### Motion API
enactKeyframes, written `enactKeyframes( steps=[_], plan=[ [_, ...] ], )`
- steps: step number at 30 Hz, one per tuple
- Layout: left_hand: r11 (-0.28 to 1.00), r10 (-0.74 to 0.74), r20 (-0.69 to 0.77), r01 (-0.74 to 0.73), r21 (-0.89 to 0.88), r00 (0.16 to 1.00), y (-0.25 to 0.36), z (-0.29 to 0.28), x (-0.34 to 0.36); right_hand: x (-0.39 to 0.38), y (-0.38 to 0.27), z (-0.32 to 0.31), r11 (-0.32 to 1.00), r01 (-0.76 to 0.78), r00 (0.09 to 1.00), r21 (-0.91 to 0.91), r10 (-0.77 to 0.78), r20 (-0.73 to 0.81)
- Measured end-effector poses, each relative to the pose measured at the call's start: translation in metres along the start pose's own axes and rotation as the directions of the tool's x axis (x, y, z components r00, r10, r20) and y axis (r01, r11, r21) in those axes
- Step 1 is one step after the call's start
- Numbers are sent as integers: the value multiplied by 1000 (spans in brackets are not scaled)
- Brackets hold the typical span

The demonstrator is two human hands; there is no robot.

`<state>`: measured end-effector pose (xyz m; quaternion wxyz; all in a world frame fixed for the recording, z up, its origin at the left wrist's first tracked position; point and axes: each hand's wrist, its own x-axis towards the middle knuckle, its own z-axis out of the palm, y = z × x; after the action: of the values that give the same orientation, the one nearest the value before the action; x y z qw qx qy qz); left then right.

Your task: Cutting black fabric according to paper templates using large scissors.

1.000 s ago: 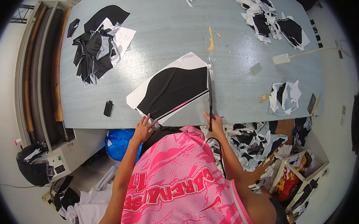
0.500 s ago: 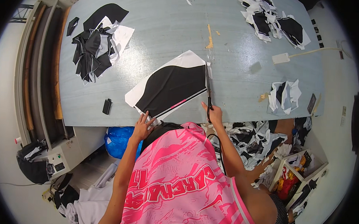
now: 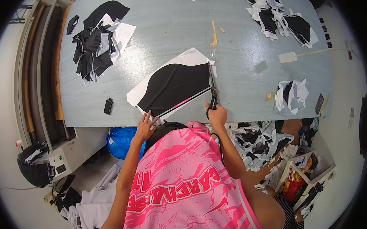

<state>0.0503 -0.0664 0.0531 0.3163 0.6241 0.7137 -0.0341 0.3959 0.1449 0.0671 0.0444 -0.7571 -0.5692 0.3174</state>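
Note:
A black fabric panel (image 3: 178,83) with white margins and a thin pink-and-white stripe lies on the pale blue table (image 3: 170,36), close to its front edge. My left hand (image 3: 145,127) rests on the panel's lower left corner, fingers spread. Black-handled scissors (image 3: 213,97) are gripped in my right hand (image 3: 218,116). Their blades point away from me along the panel's right edge, reaching the upper right corner, where a narrow white strip sits beside them.
Black and white fabric pieces (image 3: 96,49) are heaped at the far left; more scraps (image 3: 273,20) lie far right, with a smaller bundle (image 3: 290,96) nearer. A white power strip (image 3: 287,57), a small black box (image 3: 108,106) and a phone-like slab (image 3: 319,105) sit on the table. A roller machine (image 3: 42,67) stands left.
The scissor handles have opened wider in my right hand, which has turned slightly. My left hand still lies at the panel's corner.

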Motion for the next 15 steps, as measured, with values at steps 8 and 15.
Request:
enactKeyframes(
  steps=[8,15],
  plan=[
    [1000,8,17,-8,-11,1000,3,-7,0,2,16,34,970,15,999,242,-22,28],
    [1000,7,-9,-7,-27,1000,-4,-1,-1,4,22,30,869,-106,981,484,12,194]
  ],
)
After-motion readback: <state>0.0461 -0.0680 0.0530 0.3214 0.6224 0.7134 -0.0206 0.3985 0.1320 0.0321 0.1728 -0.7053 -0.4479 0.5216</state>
